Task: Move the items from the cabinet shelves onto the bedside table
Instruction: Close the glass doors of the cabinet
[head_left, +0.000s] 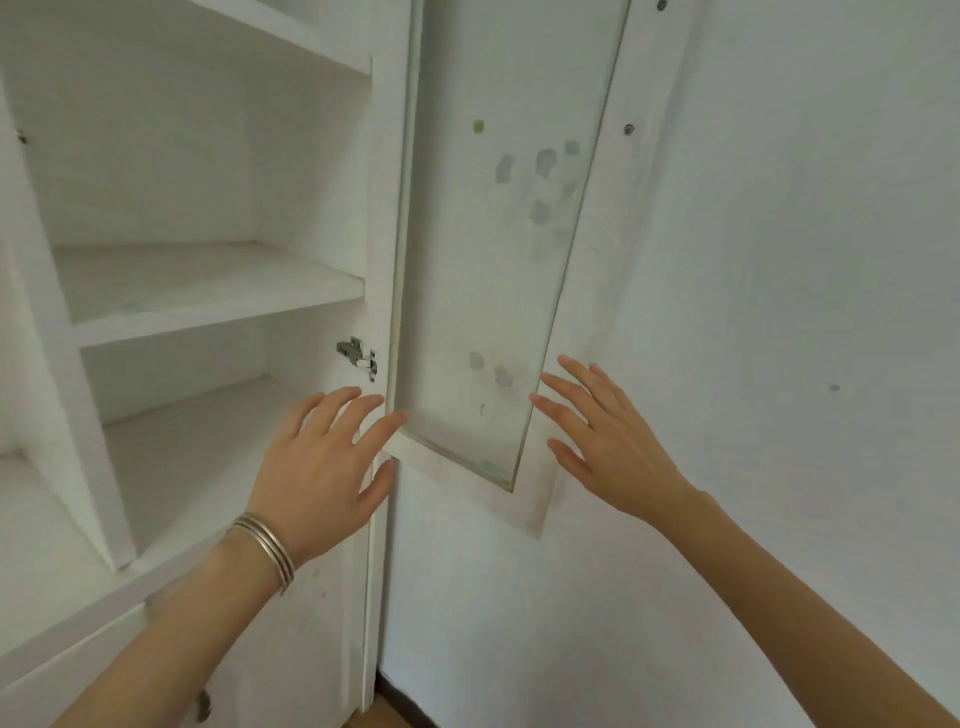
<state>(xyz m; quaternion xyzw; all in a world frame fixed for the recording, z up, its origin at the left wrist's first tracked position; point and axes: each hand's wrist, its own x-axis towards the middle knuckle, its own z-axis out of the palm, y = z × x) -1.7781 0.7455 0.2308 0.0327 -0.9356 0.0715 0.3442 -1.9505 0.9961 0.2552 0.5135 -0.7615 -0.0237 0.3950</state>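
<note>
A white cabinet fills the left of the head view, with bare shelves: an upper shelf (208, 291) and a lower shelf (208, 457). No items show on them. Its glass-panelled door (498, 260) stands swung open against the wall. My left hand (322, 467), with metal bangles on the wrist, hovers flat with spread fingers at the door's hinge side, its fingertips near the door's lower corner. My right hand (608, 441) is spread open near the door's outer lower edge. Neither hand holds anything. The bedside table is out of view.
A white wall (779, 312) lies right behind the open door. A metal hinge (358, 356) sits on the cabinet's side post. A lower cabinet front with a dark knob (202, 706) is at the bottom left. A strip of brown floor (389, 714) shows below.
</note>
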